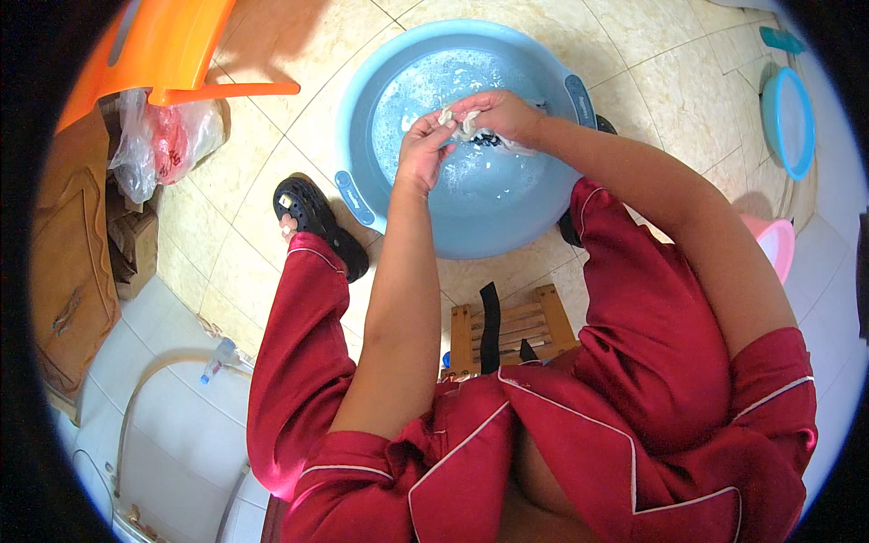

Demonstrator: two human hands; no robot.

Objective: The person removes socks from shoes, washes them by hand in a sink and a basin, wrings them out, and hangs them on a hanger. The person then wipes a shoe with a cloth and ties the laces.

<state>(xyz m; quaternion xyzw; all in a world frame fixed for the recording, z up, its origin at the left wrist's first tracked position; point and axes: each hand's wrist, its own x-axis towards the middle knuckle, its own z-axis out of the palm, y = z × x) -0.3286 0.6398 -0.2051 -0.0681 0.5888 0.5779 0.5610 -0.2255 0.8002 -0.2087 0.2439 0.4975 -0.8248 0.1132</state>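
Observation:
A large blue plastic basin (475, 234) with soapy water (414, 95) stands on the tiled floor between my feet. Over the water, my left hand (426, 148) pinches one end of a wet white cloth with dark parts (487, 138). My right hand (499, 117) is closed on the same cloth close beside it, fingers bent. The two hands nearly touch. Part of the cloth hangs below my right hand and wrist, near the water; whether it dips in, I cannot tell.
An orange plastic chair (183, 54) stands at upper left above plastic bags (170, 136). A brown cabinet or board (68, 271) is at the left edge. A slatted wooden stool (523, 326) lies close before me. At right are a small blue basin (793, 125) and a pink basin (777, 248).

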